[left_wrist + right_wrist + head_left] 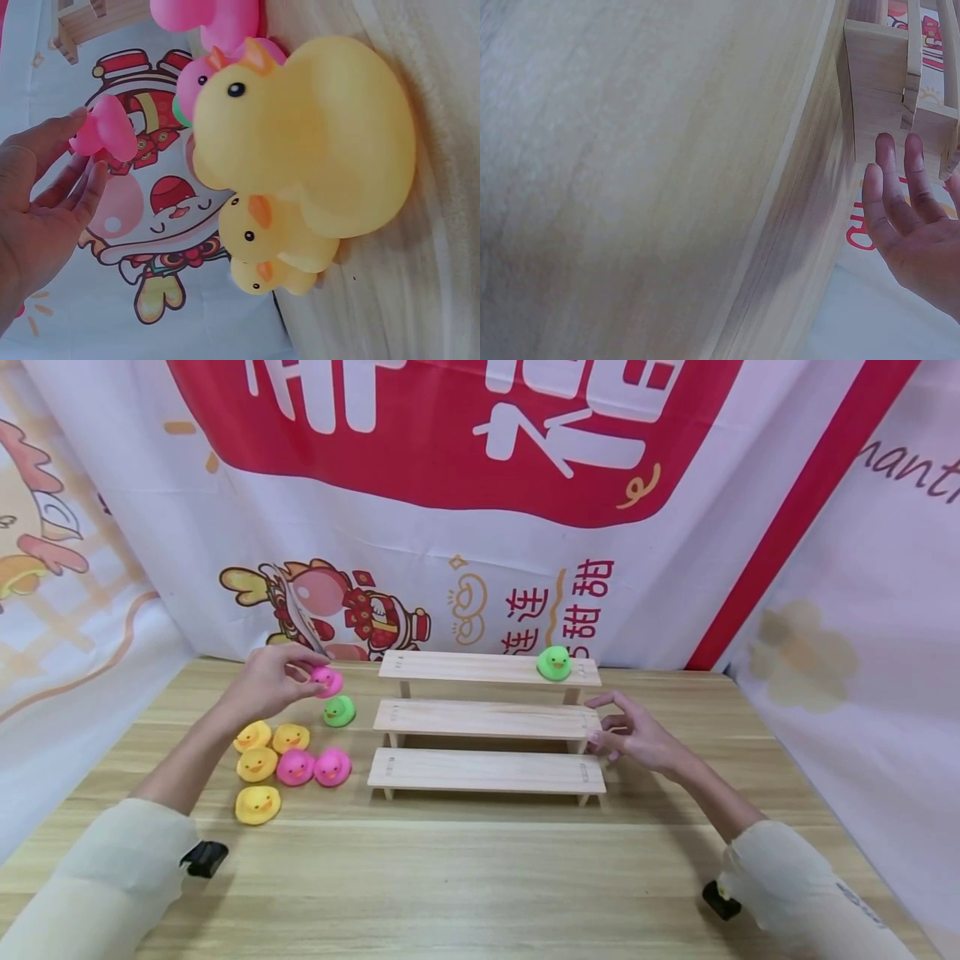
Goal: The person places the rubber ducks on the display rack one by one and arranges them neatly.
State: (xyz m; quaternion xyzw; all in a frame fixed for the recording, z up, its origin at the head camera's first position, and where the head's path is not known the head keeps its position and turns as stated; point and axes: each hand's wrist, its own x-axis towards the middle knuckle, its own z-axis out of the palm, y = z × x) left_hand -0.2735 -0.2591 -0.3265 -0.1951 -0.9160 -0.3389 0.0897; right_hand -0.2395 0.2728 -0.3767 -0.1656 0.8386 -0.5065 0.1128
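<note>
My left hand (272,681) pinches a pink rubber duck (326,682) between thumb and fingers, left of the wooden stand; the left wrist view shows this pink duck (105,129) held off the table. Just below it is a green duck (339,711). The three-step wooden stand (483,718) has another green duck (555,663) on its top step, near the right end. At the right end of the middle step, my right hand (633,733) has its thumb and fingertips close to the wood. In the right wrist view its fingers (892,180) extend loosely beside the stand's side.
On the table's left side sit several yellow ducks (257,765) and two pink ducks (332,767), grouped closely. The wood-grain table (480,877) spreads in front of the stand. Printed cloth (420,543) hangs behind and along both sides.
</note>
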